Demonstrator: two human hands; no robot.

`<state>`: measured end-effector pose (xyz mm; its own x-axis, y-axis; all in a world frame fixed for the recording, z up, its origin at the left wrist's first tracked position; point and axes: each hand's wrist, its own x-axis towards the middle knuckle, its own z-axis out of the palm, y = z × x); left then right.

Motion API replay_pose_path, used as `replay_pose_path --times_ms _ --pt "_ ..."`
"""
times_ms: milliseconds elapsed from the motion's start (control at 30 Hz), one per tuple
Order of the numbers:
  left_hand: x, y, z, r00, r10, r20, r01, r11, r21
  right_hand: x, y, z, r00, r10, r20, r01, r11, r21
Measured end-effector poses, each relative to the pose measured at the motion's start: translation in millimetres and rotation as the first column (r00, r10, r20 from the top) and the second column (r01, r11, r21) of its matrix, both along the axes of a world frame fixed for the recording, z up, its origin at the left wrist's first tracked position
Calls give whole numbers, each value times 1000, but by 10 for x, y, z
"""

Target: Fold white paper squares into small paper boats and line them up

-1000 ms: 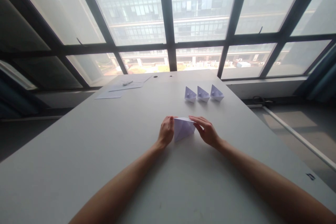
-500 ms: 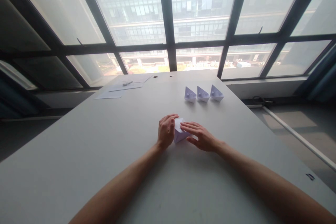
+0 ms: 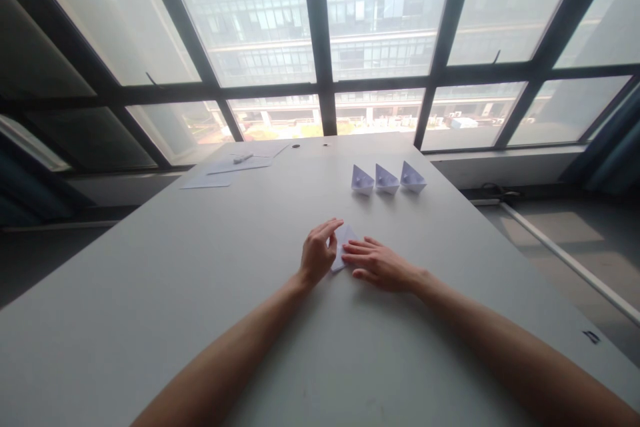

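A folded piece of white paper (image 3: 346,236) lies nearly flat on the table between my two hands, partly covered by them. My left hand (image 3: 319,252) stands on its side along the paper's left edge, fingers curved toward the far end and thumb apart from them. From the right, my right hand (image 3: 383,265) reaches in palm down, its outstretched fingers resting on the paper. Beyond my hands stand three folded white paper shapes in a row: the left paper shape (image 3: 362,181), the middle paper shape (image 3: 387,180) and the right paper shape (image 3: 413,178), each with a pointed upright flap.
White paper sheets (image 3: 207,179) lie at the far left of the white table (image 3: 200,287), with a small whitish object (image 3: 243,159) on them. Two round holes are near the far edge. Large windows rise behind, and a white bar (image 3: 565,257) runs beside the table's right edge.
The folded paper, raised before with a steep front side, has been pressed nearly flat. My right hand has moved down and slightly nearer to me; my left thumb has separated from the fingers.
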<state>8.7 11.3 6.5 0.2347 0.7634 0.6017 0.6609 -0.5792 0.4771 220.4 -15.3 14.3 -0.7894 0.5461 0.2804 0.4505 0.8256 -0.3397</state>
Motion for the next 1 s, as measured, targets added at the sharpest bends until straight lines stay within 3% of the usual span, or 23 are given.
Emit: replay_pose_path --times_ms 100,167,400,633,767,1000 --pt "-26 26 -66 962 -181 -206 159 980 -116 12 11 -7 999 -35 -2 35 999 -11" --pt "-29 30 -98 917 -245 -315 189 962 -200 24 29 -30 995 -96 -14 96 995 0" --pt "-25 13 -120 822 -250 -513 138 959 -246 70 128 -171 946 -323 -22 323 946 6" --pt "-96 19 -112 738 -348 -577 172 925 -338 76 153 -224 930 -366 -29 366 931 -7" --pt "-102 13 -141 751 -337 -568 183 932 -312 75 172 -239 933 -360 -27 360 933 -11" --pt "-7 -18 -23 845 -229 -483 147 968 -203 69 157 -211 929 -370 -17 369 929 -23"
